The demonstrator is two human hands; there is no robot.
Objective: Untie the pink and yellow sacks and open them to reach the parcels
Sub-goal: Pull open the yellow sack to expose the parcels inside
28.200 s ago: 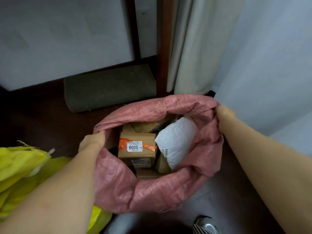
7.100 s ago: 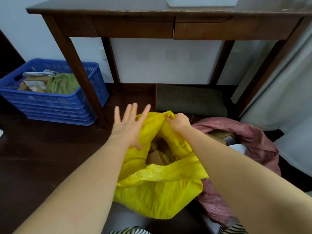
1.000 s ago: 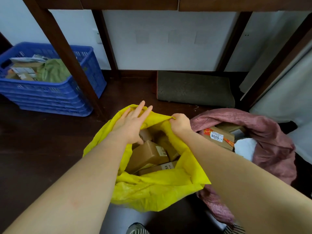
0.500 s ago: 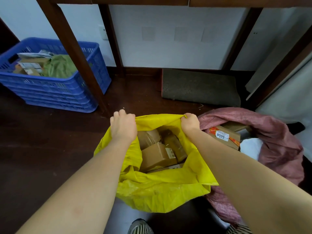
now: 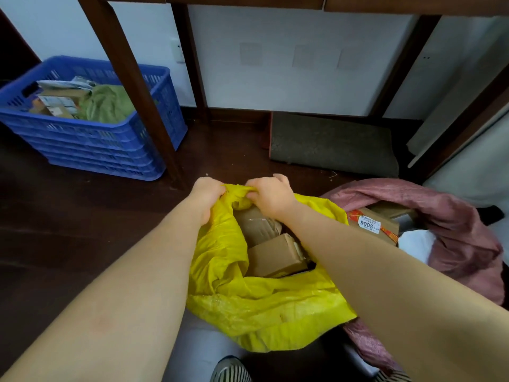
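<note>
Both sacks stand open at the centre and right of the frame, so I judge the task nearly finished. The left hand [image 5: 205,193] and the right hand [image 5: 271,195] each grip, with curled fingers, the far rim of the yellow woven plastic sack [image 5: 264,307], close together. Next they should pull this rim apart and fold it down. I count two brown cardboard parcels [image 5: 275,257] inside it. The pink woven sack [image 5: 462,216] just beside it shows one labelled box [image 5: 374,224] and one white packet [image 5: 416,244].
</note>
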